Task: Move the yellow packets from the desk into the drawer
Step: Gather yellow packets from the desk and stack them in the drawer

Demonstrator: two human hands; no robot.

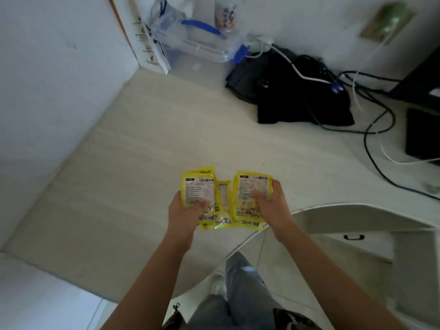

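Left hand (184,210): gripping a small stack of yellow packets (197,190), thumb curled over the top face, fingers hidden underneath.
Right hand (270,201): gripping a second stack of packets (247,198), thumb pressed across the printed face, fingers wrapped round the right edge.
Middle packet (222,206): between the two stacks, partly covered by both; whether held or lying on the desk cannot be told.
Packets, position: near the front edge of the desk (142,139), close together, label sides up, print too blurred to read.
Drawer (357,241): below the desk's curved edge on the right, white front with a dark handle (354,237), closed, well apart from the packets.
Back left corner: clear plastic box (202,58) with blue clips, a crumpled clear bag (166,22) on top, a white paper bag (148,44) leaning on the wall beside it.
Back centre: heap of black cloth (297,98), crossed by black and white cables (371,129).
Right edge: dark flat block (422,134) on the desk, only partly in view.
Wall: white, with a greenish plate (390,20) at upper right, a white cord hanging from it.
Below: grey trousers (240,294) over a pale tiled floor (309,270).
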